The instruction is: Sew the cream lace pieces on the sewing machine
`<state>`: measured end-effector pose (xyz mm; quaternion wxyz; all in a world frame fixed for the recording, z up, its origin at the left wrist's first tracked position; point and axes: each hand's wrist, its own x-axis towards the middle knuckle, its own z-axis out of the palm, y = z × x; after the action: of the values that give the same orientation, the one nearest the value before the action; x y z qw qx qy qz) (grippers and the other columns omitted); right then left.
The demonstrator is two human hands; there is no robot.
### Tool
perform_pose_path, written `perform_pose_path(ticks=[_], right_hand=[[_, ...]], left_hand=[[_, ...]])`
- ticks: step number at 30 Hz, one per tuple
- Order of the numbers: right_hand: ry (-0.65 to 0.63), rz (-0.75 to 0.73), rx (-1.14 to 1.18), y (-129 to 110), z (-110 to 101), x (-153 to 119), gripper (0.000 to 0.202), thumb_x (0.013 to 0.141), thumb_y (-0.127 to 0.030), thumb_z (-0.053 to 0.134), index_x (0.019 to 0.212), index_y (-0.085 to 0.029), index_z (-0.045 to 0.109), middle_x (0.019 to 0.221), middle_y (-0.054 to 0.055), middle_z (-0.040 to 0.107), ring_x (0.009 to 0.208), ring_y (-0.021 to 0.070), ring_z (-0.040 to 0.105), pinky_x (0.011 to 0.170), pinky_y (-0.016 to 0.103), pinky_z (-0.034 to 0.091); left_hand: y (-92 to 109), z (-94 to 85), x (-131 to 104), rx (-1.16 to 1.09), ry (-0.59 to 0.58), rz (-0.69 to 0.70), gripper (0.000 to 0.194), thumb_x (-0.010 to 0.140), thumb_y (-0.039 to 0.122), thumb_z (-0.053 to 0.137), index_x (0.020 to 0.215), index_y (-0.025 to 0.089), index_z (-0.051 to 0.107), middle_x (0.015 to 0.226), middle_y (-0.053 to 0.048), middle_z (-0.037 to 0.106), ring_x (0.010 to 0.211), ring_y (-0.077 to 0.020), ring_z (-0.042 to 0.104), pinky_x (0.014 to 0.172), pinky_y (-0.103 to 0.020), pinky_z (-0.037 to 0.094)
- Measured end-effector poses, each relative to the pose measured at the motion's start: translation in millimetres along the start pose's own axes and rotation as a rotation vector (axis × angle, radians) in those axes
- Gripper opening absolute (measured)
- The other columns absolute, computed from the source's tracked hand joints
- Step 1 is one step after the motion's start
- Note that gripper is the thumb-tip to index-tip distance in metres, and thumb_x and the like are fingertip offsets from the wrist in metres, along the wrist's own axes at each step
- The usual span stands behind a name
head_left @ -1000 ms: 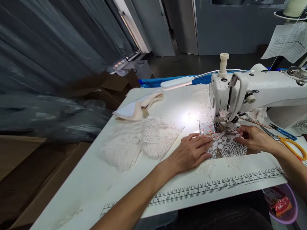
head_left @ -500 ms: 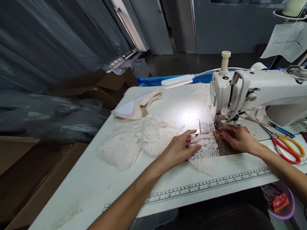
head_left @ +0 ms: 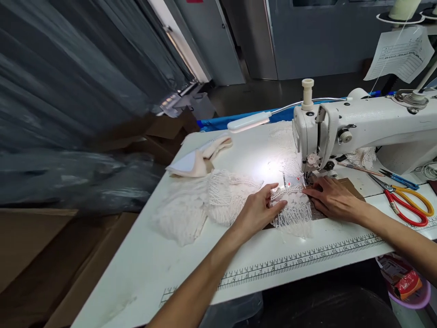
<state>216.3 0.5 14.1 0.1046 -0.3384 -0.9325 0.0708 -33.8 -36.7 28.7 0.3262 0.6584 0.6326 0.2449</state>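
Observation:
A strip of white fringed lace (head_left: pixel 292 212) lies just in front of the needle area of the white sewing machine (head_left: pixel 309 132). My left hand (head_left: pixel 257 207) is at the lace's left edge, thumb and fingers apart, the fingertips touching it. At the lace's upper right edge, close to the presser foot, my right hand (head_left: pixel 332 196) has its fingers together on the lace; its fingertips pinch the edge. More white lace (head_left: pixel 225 196) is heaped left of my left hand. A brown plate (head_left: pixel 351 187) shows partly under my right hand.
Red-and-yellow-handled scissors (head_left: pixel 406 205) and blue snips (head_left: pixel 399 179) lie on the right. A lamp (head_left: pixel 249 122) hangs over the table behind the lace. Folded cream fabric (head_left: pixel 201 157) lies at the back left. A printed ruler (head_left: pixel 293 263) runs along the front edge; cardboard boxes (head_left: pixel 92 255) stand left.
My right hand has moved slightly left onto the lace edge. The lace's right end has shifted up a little. The whole view has shifted slightly.

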Motion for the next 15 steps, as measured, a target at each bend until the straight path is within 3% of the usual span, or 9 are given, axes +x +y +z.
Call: perform_pose_path(ticks=[5, 10, 15], right_hand=[[0.051, 0.039, 0.186, 10.3, -1.6, 0.3, 0.041, 0.101, -0.033, 0.036, 0.132, -0.016, 0.056, 0.114, 0.017, 0.059, 0.1, 0.0259, 0.056, 0.091, 0.046, 0.052], [0.066, 0.008, 0.185, 6.5, 3.8, -5.1, 0.04, 0.098, -0.029, 0.041, 0.133, -0.017, 0.057, 0.115, 0.016, 0.06, 0.103, 0.0281, 0.053, 0.09, 0.05, 0.049], [0.062, 0.024, 0.172, 5.3, 8.5, -6.4, 0.036, 0.096, -0.026, 0.045, 0.126, -0.018, 0.064, 0.122, 0.017, 0.057, 0.111, 0.0305, 0.051, 0.094, 0.055, 0.045]], left_hand=[[-1.3, 8.3, 4.3, -0.069, 0.089, -0.045, 0.072, 0.073, 0.055, 0.068, 0.131, 0.014, 0.057, 0.064, 0.006, 0.051, 0.059, -0.0164, 0.054, 0.054, -0.027, 0.037], [0.8, 10.2, 9.6, -0.229, 0.133, -0.101, 0.083, 0.066, 0.06, 0.07, 0.132, 0.012, 0.054, 0.061, 0.009, 0.044, 0.054, -0.0121, 0.046, 0.056, -0.026, 0.035], [4.8, 13.7, 11.6, -0.28, 0.086, -0.116, 0.09, 0.062, 0.064, 0.073, 0.13, 0.009, 0.054, 0.057, 0.012, 0.035, 0.051, -0.0099, 0.039, 0.055, -0.024, 0.031]])
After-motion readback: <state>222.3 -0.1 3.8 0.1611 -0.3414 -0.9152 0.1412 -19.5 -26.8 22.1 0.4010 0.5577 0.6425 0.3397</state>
